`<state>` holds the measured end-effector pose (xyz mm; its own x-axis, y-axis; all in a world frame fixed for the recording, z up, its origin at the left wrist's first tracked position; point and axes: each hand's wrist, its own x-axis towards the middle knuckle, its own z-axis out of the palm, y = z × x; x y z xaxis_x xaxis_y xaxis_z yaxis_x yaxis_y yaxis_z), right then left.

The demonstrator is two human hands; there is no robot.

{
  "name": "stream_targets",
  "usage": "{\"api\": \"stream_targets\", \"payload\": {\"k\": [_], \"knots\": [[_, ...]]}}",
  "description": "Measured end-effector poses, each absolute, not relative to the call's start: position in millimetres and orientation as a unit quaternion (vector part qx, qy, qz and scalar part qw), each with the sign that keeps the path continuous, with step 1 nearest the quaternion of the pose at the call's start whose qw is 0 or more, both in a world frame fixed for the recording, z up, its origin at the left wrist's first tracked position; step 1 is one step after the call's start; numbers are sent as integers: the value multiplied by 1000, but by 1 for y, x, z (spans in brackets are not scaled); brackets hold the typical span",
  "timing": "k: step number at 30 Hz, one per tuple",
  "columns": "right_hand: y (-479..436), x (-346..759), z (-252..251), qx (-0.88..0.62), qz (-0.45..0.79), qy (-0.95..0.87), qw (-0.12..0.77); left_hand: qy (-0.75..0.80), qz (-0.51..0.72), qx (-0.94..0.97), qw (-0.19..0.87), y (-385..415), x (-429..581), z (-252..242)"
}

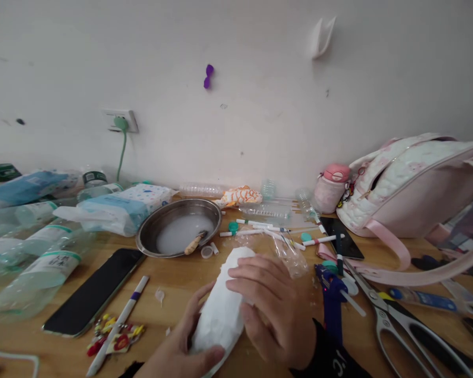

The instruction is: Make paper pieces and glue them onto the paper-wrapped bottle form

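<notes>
A long, rounded shape wrapped in white paper, like a paper-covered bottle (pixel 214 318), tilts away from me above the front of the table. My left hand (pixel 181 341) grips its lower end, thumb on the near side and fingers around the left. Across its upper right side lies my right hand (pixel 274 304), fingers stretched flat on the white paper and thumb against its side. Just beyond stands a metal bowl (pixel 145 242) of cloudy whitish liquid, with a brush (pixel 195 243) leaning on its rim. An orange-and-white painted fish (pixel 242 196) lies near the wall.
Clear plastic bottles (pixel 49 270), tissue packs (pixel 122 207) and a black phone (pixel 94 291) lie left. On the right are a blue glue gun (pixel 331 283), large scissors (pixel 382 315), a pink bottle (pixel 331 189) and a backpack (pixel 418 189). Markers (pixel 256 232) are scattered mid-table.
</notes>
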<state>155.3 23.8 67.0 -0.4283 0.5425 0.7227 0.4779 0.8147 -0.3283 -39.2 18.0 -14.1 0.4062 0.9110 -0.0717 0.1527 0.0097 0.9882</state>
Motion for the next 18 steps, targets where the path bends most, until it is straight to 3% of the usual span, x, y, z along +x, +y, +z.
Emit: {"api": "stream_targets", "payload": {"k": [4, 7, 9, 14, 18], "knots": [[27, 147, 49, -302, 28, -911, 279, 452, 306, 624, 559, 13, -43, -26], [29, 144, 35, -324, 34, -918, 224, 476, 278, 599, 581, 10, -41, -27], [29, 143, 27, -328, 32, -917, 223, 470, 288, 588, 592, 10, -40, -28], [26, 137, 15, -341, -15, -885, 317, 455, 334, 551, 615, 14, -39, -35], [22, 135, 22, -328, -72, -896, 290, 455, 361, 471, 664, 17, -36, -25]]}}
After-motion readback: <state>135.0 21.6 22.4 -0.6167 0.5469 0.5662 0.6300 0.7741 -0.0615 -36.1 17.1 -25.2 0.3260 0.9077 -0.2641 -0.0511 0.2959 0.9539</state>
